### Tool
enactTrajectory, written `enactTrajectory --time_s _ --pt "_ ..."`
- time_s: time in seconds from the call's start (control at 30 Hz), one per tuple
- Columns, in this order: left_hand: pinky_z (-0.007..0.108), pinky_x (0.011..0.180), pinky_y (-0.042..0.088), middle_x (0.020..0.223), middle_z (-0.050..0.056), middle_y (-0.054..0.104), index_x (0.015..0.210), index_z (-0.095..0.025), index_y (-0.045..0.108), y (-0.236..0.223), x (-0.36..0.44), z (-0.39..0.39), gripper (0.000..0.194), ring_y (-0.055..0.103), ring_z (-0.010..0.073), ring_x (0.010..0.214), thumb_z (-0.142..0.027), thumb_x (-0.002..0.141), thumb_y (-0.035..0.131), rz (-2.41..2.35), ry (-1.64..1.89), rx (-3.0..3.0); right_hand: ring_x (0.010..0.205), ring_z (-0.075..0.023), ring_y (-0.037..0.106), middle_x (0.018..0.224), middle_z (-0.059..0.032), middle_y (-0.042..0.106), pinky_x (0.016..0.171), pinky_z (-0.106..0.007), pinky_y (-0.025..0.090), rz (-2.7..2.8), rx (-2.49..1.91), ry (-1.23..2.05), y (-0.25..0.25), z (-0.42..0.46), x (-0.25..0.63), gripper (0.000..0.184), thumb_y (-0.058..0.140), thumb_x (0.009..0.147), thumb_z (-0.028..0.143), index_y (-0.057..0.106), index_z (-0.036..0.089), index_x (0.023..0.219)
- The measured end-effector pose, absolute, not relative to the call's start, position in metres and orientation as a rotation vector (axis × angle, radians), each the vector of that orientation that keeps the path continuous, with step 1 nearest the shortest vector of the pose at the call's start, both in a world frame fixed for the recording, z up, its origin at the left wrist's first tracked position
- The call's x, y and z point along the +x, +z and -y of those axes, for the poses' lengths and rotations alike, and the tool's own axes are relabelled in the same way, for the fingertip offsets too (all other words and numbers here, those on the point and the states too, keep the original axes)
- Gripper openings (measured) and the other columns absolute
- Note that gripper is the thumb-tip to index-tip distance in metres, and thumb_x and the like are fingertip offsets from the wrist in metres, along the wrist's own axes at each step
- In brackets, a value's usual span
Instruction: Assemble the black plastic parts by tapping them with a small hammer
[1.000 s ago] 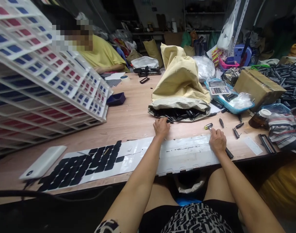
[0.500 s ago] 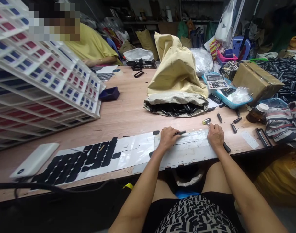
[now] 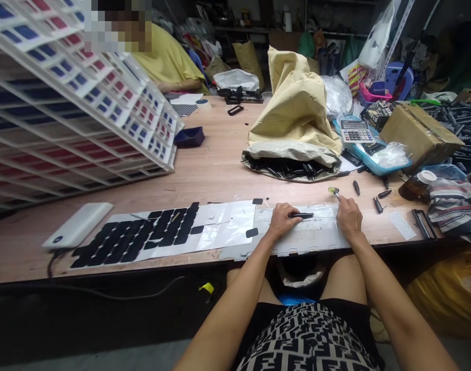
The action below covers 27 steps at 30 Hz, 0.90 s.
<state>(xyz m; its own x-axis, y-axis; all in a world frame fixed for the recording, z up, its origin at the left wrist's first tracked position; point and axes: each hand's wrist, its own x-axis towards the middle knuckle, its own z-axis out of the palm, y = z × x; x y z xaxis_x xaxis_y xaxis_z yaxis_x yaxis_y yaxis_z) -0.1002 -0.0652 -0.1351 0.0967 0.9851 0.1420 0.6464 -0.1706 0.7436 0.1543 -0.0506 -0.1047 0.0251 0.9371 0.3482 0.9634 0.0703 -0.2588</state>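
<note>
My left hand point(image 3: 282, 220) is closed on a slim black plastic piece point(image 3: 306, 215), held low over the pale, tape-covered board point(image 3: 316, 238) at the table's front edge. To its right, my right hand point(image 3: 349, 218) grips a small hammer point(image 3: 333, 191); its yellowish head sticks out beyond my fingers, and most of the handle is hidden by my hand. Left of the board lies a white sheet point(image 3: 220, 212) with rows of black rounded pads point(image 3: 137, 234). Two loose black pads point(image 3: 252, 233) rest near the board's left end.
A tan sack point(image 3: 293, 118) full of black parts stands behind my hands. A white plastic crate point(image 3: 169, 166) leans in at left, near a white box-shaped device point(image 3: 79, 225). Rightward are a calculator point(image 3: 355, 131), a cardboard box point(image 3: 421, 135) and a jar point(image 3: 413, 189). Another person in yellow sits across.
My left hand has moved slightly right over the board, and the black piece shows more fully. The hammer in my right hand has turned. The whole view has shifted a little.
</note>
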Motion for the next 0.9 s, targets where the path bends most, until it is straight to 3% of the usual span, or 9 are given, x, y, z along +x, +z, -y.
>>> enactTrajectory --time_s 0.13,0.27,0.5,0.9 --pt "0.037 0.094 0.044 0.087 0.002 0.068 0.089 -0.025 0.077 -0.139 -0.1 0.064 0.015 0.054 0.0235 0.101 -0.029 0.075 0.083 -1.594 0.904 1.873 0.096 -0.0222 0.064 0.109 -0.01 0.07 0.086 -0.033 0.051 1.904 -1.549 0.256 -0.093 0.083 0.126 0.037 0.044 0.097 0.022 0.066 0.02 0.128" --pt "0.036 0.092 0.044 0.083 0.003 0.068 0.089 -0.026 0.08 -0.144 -0.1 0.063 0.015 0.054 0.0228 0.099 -0.033 0.076 0.084 -1.609 0.914 1.889 0.1 -0.0211 0.066 0.108 -0.0087 0.072 0.092 -0.033 0.053 1.962 -1.359 0.426 -0.092 0.114 0.098 0.035 0.046 0.098 0.023 0.067 0.02 0.126" --pt "0.036 0.092 0.043 0.079 0.002 0.066 0.085 -0.03 0.081 -0.142 -0.099 0.063 0.007 0.054 0.0223 0.097 -0.036 0.083 0.078 -1.63 0.86 1.915 0.1 -0.0218 0.067 0.105 -0.0099 0.07 0.092 -0.034 0.054 2.064 -1.38 0.379 -0.109 0.125 0.089 0.038 0.042 0.1 0.023 0.065 0.02 0.131" --pt "0.038 0.087 0.043 0.079 0.003 0.068 0.093 -0.028 0.083 -0.153 -0.101 0.061 0.017 0.054 0.0224 0.093 -0.036 0.078 0.083 -1.571 0.984 1.968 0.096 -0.0207 0.066 0.104 -0.0091 0.07 0.088 -0.031 0.053 1.996 -1.41 0.291 -0.114 0.118 0.103 0.038 0.044 0.099 0.021 0.067 0.02 0.129"
